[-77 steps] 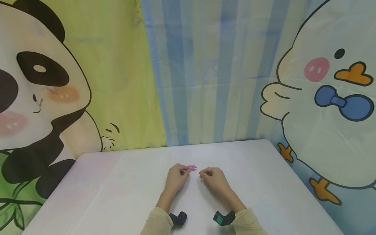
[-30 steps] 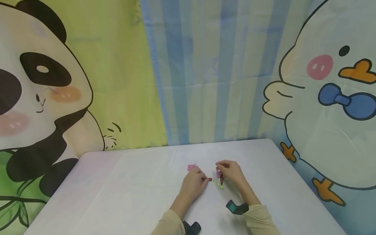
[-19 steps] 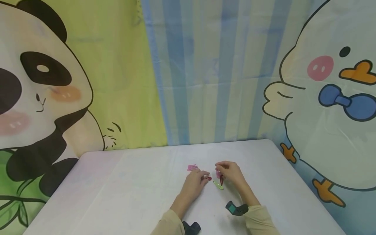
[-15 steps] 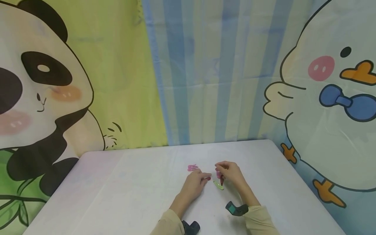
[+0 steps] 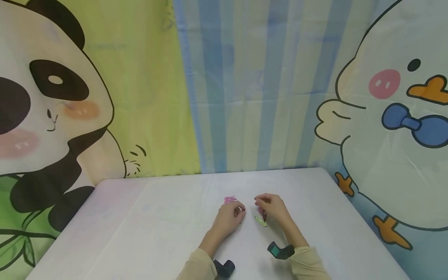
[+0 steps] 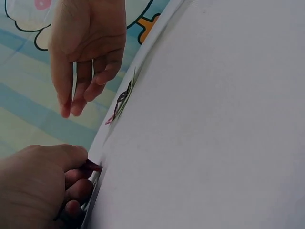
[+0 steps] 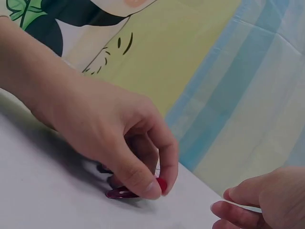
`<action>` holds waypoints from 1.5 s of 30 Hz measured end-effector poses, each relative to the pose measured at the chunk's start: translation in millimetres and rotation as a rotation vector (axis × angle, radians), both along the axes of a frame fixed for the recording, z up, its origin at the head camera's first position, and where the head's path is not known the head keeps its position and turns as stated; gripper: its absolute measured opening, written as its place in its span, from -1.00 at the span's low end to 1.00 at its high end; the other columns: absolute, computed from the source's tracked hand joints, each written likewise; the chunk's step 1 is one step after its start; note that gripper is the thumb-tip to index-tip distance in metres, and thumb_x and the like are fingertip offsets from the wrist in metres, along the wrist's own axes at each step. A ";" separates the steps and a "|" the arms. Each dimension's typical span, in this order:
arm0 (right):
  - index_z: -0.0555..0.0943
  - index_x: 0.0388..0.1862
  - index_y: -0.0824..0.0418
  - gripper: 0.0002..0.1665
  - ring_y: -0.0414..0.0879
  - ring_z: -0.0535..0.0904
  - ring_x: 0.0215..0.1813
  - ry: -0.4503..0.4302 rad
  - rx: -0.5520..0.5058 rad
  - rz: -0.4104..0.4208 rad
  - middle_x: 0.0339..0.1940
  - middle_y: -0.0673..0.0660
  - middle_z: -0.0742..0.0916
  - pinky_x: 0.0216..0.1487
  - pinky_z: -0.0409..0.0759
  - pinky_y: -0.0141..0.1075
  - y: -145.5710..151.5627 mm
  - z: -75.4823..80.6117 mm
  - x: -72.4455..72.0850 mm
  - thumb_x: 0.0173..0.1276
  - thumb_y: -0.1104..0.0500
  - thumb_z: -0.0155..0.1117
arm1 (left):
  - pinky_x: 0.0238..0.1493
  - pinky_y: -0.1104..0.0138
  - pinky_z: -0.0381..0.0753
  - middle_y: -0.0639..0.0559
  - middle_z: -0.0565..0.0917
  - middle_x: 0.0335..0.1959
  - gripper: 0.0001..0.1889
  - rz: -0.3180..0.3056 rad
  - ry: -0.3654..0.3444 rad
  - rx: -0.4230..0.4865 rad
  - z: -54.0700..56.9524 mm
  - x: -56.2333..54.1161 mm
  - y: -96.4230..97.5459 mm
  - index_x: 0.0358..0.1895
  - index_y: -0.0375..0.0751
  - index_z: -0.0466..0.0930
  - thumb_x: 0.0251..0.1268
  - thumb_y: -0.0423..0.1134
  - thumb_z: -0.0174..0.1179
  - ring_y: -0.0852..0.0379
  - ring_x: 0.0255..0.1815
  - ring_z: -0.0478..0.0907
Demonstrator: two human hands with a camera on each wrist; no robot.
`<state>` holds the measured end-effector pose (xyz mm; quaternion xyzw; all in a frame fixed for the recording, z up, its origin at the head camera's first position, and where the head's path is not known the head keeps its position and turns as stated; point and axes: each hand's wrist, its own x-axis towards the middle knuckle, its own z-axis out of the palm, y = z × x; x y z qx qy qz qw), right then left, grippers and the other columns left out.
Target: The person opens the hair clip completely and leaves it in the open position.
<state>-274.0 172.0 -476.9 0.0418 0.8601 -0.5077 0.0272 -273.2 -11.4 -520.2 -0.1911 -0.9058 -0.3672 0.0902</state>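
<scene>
Right wrist view shows the left hand (image 7: 109, 138) pinching a dark red metal snap hair clip (image 7: 136, 190) between thumb and forefinger, its long axis flat along the white table (image 5: 157, 233). From that clip, one pink clip (image 5: 229, 200) lies farther back and left, one green clip (image 5: 260, 221) right, under the right hand's (image 5: 273, 208) loosely curled, empty fingers.

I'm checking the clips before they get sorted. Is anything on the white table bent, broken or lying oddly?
Nothing stands out. The left hand pinches a dark red snap hair clip flat against the white table. A pink clip and a light green clip lie flat nearby. Whether any is bent is too small to tell.
</scene>
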 end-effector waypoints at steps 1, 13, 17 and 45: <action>0.65 -0.06 0.22 -0.75 -0.06 0.53 -0.46 -0.001 0.008 0.004 -0.25 0.15 0.74 -0.45 0.57 -0.27 -0.7 0.1 0.2 0.36 0.15 0.19 | -0.50 0.50 0.38 0.26 0.54 -0.57 -0.94 0.003 -0.016 0.021 0.2 -0.6 -1.7 -0.26 0.01 0.62 0.21 -0.20 0.26 0.39 -0.58 0.37; 0.68 -0.14 0.18 -0.79 -0.18 0.55 -0.36 0.047 0.093 0.098 -0.32 0.03 0.73 -0.34 0.55 -0.36 -16.8 -3.1 4.5 0.34 0.13 0.22 | -0.35 0.45 0.54 0.01 0.73 -0.14 -0.88 0.013 -0.145 0.284 -1.5 -9.7 -25.0 -0.37 -0.06 0.55 0.15 -0.19 0.32 0.36 -0.47 0.60; 0.69 -0.15 0.17 -0.79 -0.18 0.52 -0.40 0.071 0.113 0.141 -0.36 0.01 0.71 -0.37 0.52 -0.36 -23.9 -7.0 7.4 0.33 0.11 0.23 | -0.50 0.43 0.52 -0.03 0.76 -0.37 -0.86 0.027 -0.211 0.400 -1.5 -10.8 -31.5 -0.35 -0.15 0.54 0.16 -0.20 0.31 0.29 -0.53 0.59; 0.71 -0.34 0.07 -0.95 -0.21 0.51 -0.37 0.200 0.132 0.124 -0.38 -0.03 0.73 -0.29 0.46 -0.33 -41.7 -18.8 11.8 0.25 0.15 0.33 | -0.51 0.38 0.49 0.10 0.65 -0.49 -0.79 -0.076 -0.391 0.349 7.3 -11.6 -54.6 -0.27 -0.03 0.72 0.15 -0.01 0.31 0.24 -0.50 0.51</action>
